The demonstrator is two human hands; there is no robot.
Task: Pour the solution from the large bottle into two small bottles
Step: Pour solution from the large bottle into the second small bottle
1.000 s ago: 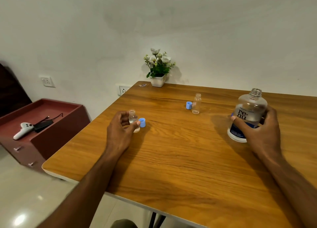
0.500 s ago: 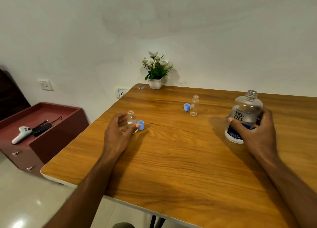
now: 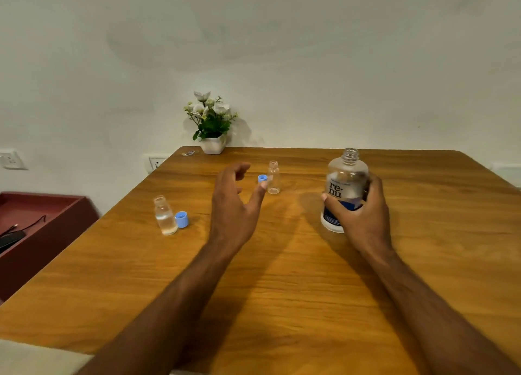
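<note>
**On the counter: one hand reaching, one holding the large bottle**

At mid-counter [image 3: 282,276], the left hand [image 3: 234,205] hovers with fingers spread and empty, near the empty small bottle [image 3: 273,177] and its blue cap [image 3: 262,178]. The right hand [image 3: 363,214] grips the uncapped large bottle [image 3: 345,183], upright. A part-filled small bottle [image 3: 165,215] stands toward the left edge, well apart.

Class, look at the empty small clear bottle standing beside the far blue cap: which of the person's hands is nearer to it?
Left. The left hand hovers open just left of the empty small clear bottle, thumb tip close to it. The right hand grips the large clear labelled bottle, farther right.
</note>
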